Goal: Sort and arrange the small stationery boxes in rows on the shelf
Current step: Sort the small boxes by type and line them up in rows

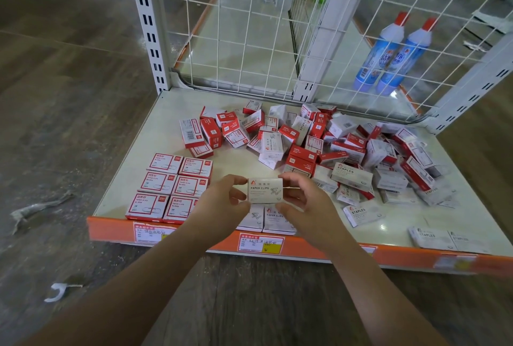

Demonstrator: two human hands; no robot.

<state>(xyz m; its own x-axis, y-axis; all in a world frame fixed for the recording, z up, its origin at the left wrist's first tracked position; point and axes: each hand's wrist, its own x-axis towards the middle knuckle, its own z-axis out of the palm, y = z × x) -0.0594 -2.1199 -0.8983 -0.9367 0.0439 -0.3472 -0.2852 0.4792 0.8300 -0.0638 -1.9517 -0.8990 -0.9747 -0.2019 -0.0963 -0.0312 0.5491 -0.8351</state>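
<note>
Two hands share one small white paper-clip box (265, 190): my left hand (222, 204) pinches its left end between thumb and fingertips, my right hand (305, 206) pinches the right end the same way, and the box hangs just above the front of the shelf (166, 129), label facing me. I judge it light and fairly stiff, thin card that would dent under a hard squeeze, with loose clips inside that may shift; a grip on the short ends, as now, looks right to me, leaving the bottom free to set down flat. Directly below it, partly hidden by my hands, two white boxes (277, 219) of the same kind lie flat side by side at the shelf's front edge, so I take this one to belong in a row behind them. To their left, six red-framed paper-clip boxes (172, 187) already sit in two neat columns, touching one another. Further back and to the right lies an unsorted heap (319, 140) of red and white boxes, some tipped on edge, some marked staples. A few white staple boxes (363, 213) lie apart near the front right. Behind the wire grid (249, 40) stand two blue bottles (394, 54).
</note>
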